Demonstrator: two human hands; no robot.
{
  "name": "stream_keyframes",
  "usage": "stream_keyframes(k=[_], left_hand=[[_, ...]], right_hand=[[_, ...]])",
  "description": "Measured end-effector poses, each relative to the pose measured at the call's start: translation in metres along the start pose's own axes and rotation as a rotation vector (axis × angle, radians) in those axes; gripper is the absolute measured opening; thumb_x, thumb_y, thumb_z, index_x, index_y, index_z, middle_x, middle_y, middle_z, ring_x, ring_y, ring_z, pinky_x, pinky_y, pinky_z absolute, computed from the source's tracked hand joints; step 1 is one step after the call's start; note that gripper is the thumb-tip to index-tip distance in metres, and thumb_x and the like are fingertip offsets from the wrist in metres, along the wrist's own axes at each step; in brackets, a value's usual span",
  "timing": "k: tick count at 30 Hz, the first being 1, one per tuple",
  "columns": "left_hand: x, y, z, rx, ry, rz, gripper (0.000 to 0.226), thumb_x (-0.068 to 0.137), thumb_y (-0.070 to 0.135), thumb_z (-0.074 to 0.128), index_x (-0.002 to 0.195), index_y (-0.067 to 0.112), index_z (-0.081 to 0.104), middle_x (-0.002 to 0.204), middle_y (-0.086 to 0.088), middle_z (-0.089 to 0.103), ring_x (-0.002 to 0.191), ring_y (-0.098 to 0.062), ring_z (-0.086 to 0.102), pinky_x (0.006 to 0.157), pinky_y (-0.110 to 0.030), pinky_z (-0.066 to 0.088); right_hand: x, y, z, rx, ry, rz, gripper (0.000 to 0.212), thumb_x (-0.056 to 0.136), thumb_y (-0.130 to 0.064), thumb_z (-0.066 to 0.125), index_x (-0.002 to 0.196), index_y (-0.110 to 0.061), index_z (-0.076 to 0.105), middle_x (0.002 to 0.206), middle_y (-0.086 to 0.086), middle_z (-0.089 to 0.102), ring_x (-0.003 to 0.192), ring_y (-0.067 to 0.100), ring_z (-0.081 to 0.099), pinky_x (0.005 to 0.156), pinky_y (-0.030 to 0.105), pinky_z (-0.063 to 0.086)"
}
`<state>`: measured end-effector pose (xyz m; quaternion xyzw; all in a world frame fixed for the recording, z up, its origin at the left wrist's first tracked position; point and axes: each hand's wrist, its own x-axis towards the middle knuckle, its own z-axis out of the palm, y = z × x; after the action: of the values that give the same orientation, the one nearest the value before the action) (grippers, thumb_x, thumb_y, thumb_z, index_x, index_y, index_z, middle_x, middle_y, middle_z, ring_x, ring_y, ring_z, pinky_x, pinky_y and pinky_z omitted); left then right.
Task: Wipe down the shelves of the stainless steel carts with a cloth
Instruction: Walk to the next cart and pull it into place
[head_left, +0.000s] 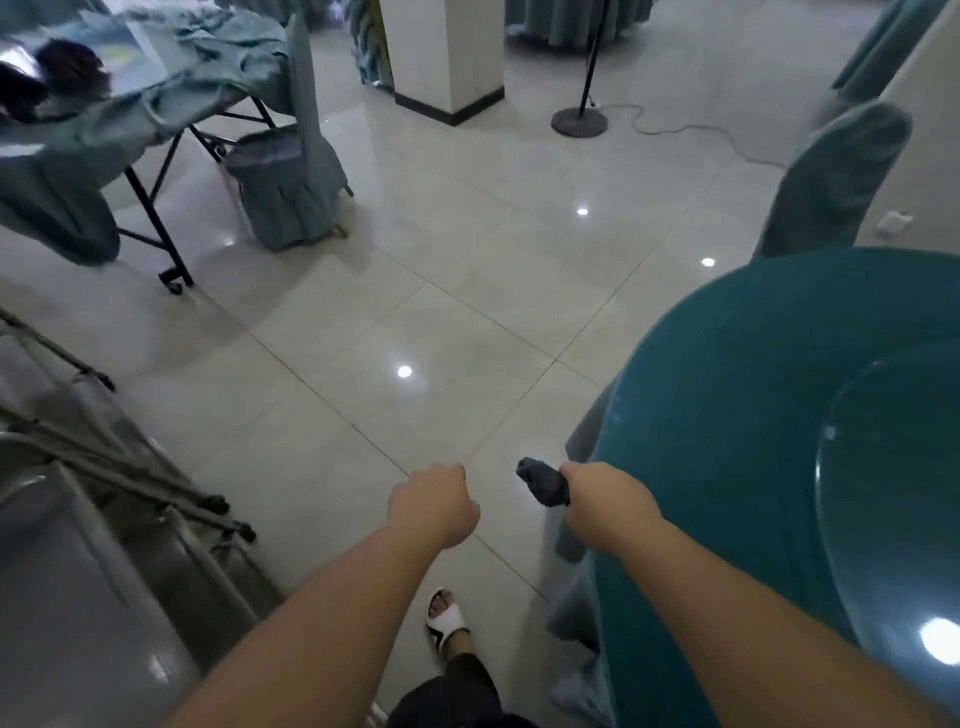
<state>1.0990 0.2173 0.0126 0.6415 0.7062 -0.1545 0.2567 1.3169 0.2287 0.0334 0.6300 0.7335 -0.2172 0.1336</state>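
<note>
both arms outstretched | left hand (434, 506) fisted, holding nothing | right hand (602, 506) grips cloth (543, 480)

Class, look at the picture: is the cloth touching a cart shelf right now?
No. The right hand grips the bunched cloth in the air above the floor, apart from the cart at the left.
</note>
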Motion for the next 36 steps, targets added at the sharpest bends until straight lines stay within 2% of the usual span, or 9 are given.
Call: stream_keyframes(k=[3, 6, 11, 18, 21, 23, 29, 32, 36], left_hand=[[0.032, -0.047, -0.030, -0.023, -0.021, -0.046, 0.047, 0.103, 0.039, 0.049, 0.146, 0.021, 0.051, 0.142, -0.006, 0.058, 0.124, -0.031, 0.058, 0.096, -0.043, 0.048], [0.057, -0.097, -0.064, -0.056, -0.017, -0.108, 0.048, 0.103, 0.038, 0.047, 0.149, 0.020, 0.049, 0.145, -0.007, 0.055, 0.128, -0.031, 0.056, 0.101, -0.044, 0.048], [0.074, -0.179, -0.101, -0.178, 0.022, -0.255, 0.048, 0.103, 0.036, 0.047, 0.148, 0.021, 0.050, 0.143, -0.006, 0.057, 0.124, -0.032, 0.058, 0.097, -0.044, 0.047], [0.049, -0.271, -0.106, -0.417, 0.083, -0.554, 0.045, 0.102, 0.036, 0.048, 0.144, 0.020, 0.052, 0.142, -0.008, 0.058, 0.126, -0.033, 0.058, 0.102, -0.046, 0.050], [0.036, -0.298, -0.099, -0.530, 0.117, -0.709, 0.044, 0.103, 0.034, 0.046, 0.145, 0.020, 0.052, 0.145, -0.007, 0.056, 0.127, -0.032, 0.059, 0.101, -0.044, 0.051], [0.031, -0.312, -0.091, -0.605, 0.149, -0.824, 0.043, 0.102, 0.032, 0.046, 0.143, 0.021, 0.054, 0.142, -0.006, 0.059, 0.123, -0.030, 0.061, 0.100, -0.045, 0.052], [0.019, -0.321, -0.067, -0.798, 0.234, -1.151, 0.038, 0.099, 0.034, 0.053, 0.133, 0.019, 0.058, 0.132, -0.010, 0.061, 0.116, -0.033, 0.062, 0.095, -0.047, 0.054], [0.010, -0.293, -0.051, -0.872, 0.216, -1.301, 0.033, 0.098, 0.039, 0.051, 0.123, 0.019, 0.059, 0.126, -0.010, 0.061, 0.115, -0.034, 0.063, 0.090, -0.045, 0.051], [-0.004, -0.229, -0.020, -0.967, 0.197, -1.496, 0.034, 0.100, 0.038, 0.050, 0.128, 0.020, 0.057, 0.128, -0.009, 0.060, 0.118, -0.035, 0.062, 0.093, -0.045, 0.048]], right_hand=[[0.055, -0.048, -0.015, -0.034, -0.053, -0.044, 0.017, 0.091, -0.012, 0.050, 0.101, -0.025, 0.048, 0.089, -0.005, 0.052, 0.082, 0.021, 0.056, 0.063, 0.033, 0.042], [0.109, -0.097, -0.031, -0.061, -0.086, -0.107, 0.023, 0.094, -0.013, 0.049, 0.113, -0.023, 0.056, 0.100, -0.001, 0.061, 0.091, 0.023, 0.061, 0.073, 0.035, 0.049], [0.185, -0.185, -0.056, -0.174, -0.094, -0.262, 0.025, 0.093, -0.010, 0.047, 0.111, -0.023, 0.057, 0.095, -0.002, 0.059, 0.083, 0.022, 0.059, 0.064, 0.031, 0.043], [0.249, -0.328, -0.064, -0.358, -0.191, -0.578, 0.030, 0.090, -0.009, 0.050, 0.114, -0.025, 0.059, 0.090, -0.005, 0.058, 0.083, 0.021, 0.062, 0.069, 0.034, 0.053], [0.261, -0.386, -0.058, -0.442, -0.223, -0.767, 0.028, 0.090, -0.013, 0.052, 0.114, -0.028, 0.059, 0.089, -0.007, 0.060, 0.084, 0.018, 0.063, 0.079, 0.037, 0.059], [0.271, -0.422, -0.054, -0.507, -0.237, -0.891, 0.027, 0.091, -0.015, 0.053, 0.113, -0.029, 0.059, 0.088, -0.008, 0.058, 0.083, 0.017, 0.063, 0.079, 0.037, 0.060], [0.290, -0.503, -0.047, -0.765, -0.285, -1.259, 0.021, 0.090, -0.016, 0.050, 0.104, -0.029, 0.058, 0.084, -0.007, 0.058, 0.071, 0.013, 0.057, 0.061, 0.031, 0.048], [0.292, -0.519, -0.041, -0.893, -0.329, -1.407, 0.017, 0.091, -0.016, 0.049, 0.100, -0.028, 0.057, 0.086, -0.005, 0.060, 0.075, 0.017, 0.060, 0.068, 0.035, 0.055], [0.273, -0.519, -0.013, -1.054, -0.380, -1.574, 0.013, 0.094, -0.017, 0.050, 0.101, -0.027, 0.054, 0.087, -0.004, 0.057, 0.077, 0.019, 0.058, 0.068, 0.034, 0.049]])
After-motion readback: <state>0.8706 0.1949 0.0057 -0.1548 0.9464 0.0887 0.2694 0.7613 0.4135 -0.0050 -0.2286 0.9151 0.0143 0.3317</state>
